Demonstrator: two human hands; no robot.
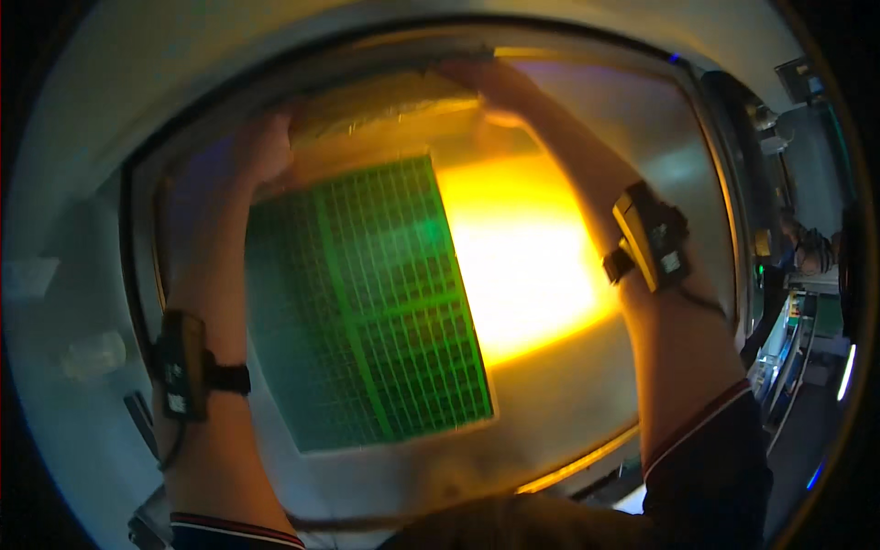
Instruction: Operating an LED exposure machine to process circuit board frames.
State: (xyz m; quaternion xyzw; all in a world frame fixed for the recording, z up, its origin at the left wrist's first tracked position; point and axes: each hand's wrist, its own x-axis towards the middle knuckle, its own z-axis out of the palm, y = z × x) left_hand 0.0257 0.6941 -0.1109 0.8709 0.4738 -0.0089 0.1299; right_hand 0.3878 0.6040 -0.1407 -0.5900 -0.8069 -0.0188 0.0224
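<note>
A dark green gridded panel (367, 302) lies on a grey metal surface (394, 472) in front of me. Beyond it runs a long yellowish-brown bar (380, 103), whose exact kind I cannot make out. At the bar's left end my left hand (268, 148) is closed, its fingers curled and blurred. My right hand (495, 90) is closed round the right end, near the far edge, with the fingertips partly hidden. Just right of the panel, a very bright yellow lit area (527, 257) glows beneath my right forearm.
A dark raised frame (724, 211) rims the metal surface. Strapped devices with cables sit on my left forearm (188, 367) and right forearm (653, 238). Farther right stand shelves (793, 353) and other equipment. A pale wall rises at the left.
</note>
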